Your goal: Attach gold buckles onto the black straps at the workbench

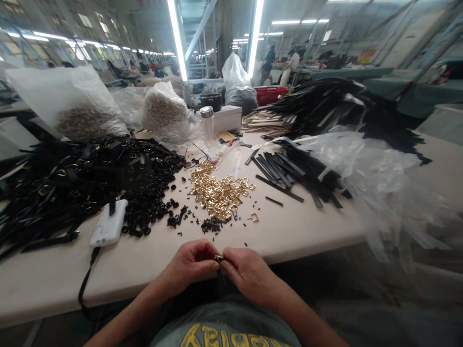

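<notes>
At the table's front edge, my left hand and my right hand meet, fingertips pinched together on a small gold buckle. A dark strip hangs below it between my hands; how the two are joined is hidden by my fingers. Just beyond lies a heap of gold buckles, with one loose buckle to its right. Tiny black pieces are scattered at the heap's near side. Left of it spreads a pile of small black rings.
A white power bank with a black cable lies left. Behind it is a mound of black straps. Black strips and clear plastic cover the right. A glass bottle, glasses and filled bags stand or lie farther back.
</notes>
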The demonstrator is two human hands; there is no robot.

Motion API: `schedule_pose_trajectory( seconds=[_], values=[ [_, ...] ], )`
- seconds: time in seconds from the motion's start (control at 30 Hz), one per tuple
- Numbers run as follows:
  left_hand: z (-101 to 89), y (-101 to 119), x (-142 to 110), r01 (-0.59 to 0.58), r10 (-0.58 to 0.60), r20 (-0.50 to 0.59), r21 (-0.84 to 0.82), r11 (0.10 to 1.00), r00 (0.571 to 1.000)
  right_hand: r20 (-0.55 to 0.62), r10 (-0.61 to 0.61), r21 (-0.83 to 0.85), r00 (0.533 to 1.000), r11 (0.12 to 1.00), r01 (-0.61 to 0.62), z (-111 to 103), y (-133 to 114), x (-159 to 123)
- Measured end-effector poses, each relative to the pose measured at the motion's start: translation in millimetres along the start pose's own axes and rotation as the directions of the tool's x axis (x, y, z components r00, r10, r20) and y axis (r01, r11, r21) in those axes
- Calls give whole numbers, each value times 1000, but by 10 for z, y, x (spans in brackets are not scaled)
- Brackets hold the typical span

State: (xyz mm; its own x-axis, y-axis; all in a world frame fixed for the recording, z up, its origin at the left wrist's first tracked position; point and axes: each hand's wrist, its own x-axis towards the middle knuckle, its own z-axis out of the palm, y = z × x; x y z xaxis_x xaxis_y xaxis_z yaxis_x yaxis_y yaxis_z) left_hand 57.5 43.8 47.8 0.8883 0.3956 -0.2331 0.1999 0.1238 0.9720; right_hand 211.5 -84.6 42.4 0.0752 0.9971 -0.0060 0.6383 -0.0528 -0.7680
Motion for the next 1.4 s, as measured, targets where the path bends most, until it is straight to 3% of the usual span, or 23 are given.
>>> schedule_pose_trajectory(
  seconds=[0.27,0.5,0.57,0.63,0.7,0.77,0.87,0.93,1.1,1.27,1.33,1.4],
  values=[
    [-31,-58,42,-18,39,-95,219,976,995,-5,-34,-168,999,985,33,-161,-36,40],
    [25,-17,113,-98,221,-159,555,826,962,-30,-153,-384,988,914,130,-280,-14,204],
    [23,3,135,-110,251,-201,530,841,947,-88,-226,-425,970,889,169,-303,-19,247],
    [15,-1,156,-93,193,-252,362,928,948,-236,-315,-431,919,882,192,-311,-24,253],
    [10,-24,175,-51,84,-286,122,991,955,-425,-331,-363,843,915,177,-280,-15,222],
    [18,-48,196,-26,8,-311,-52,998,950,-515,-246,-225,821,963,147,-202,14,172],
    [57,-67,226,-32,-10,-313,-130,991,950,-406,-92,15,909,994,107,-44,67,125],
    [95,-74,246,-37,-3,-290,-132,991,957,-344,-12,192,939,978,83,40,89,133],
    [181,-97,303,-80,19,-313,-183,980,949,-404,112,573,908,804,156,142,106,229],
    [237,-74,383,-108,40,-312,-205,973,949,-265,256,839,930,536,92,175,115,328],
    [249,-55,404,-105,46,-302,-182,978,952,-247,283,859,927,507,75,155,127,367],
    [236,-37,399,-76,43,-257,-122,990,965,-272,290,842,917,533,81,128,159,404]
  ],
)
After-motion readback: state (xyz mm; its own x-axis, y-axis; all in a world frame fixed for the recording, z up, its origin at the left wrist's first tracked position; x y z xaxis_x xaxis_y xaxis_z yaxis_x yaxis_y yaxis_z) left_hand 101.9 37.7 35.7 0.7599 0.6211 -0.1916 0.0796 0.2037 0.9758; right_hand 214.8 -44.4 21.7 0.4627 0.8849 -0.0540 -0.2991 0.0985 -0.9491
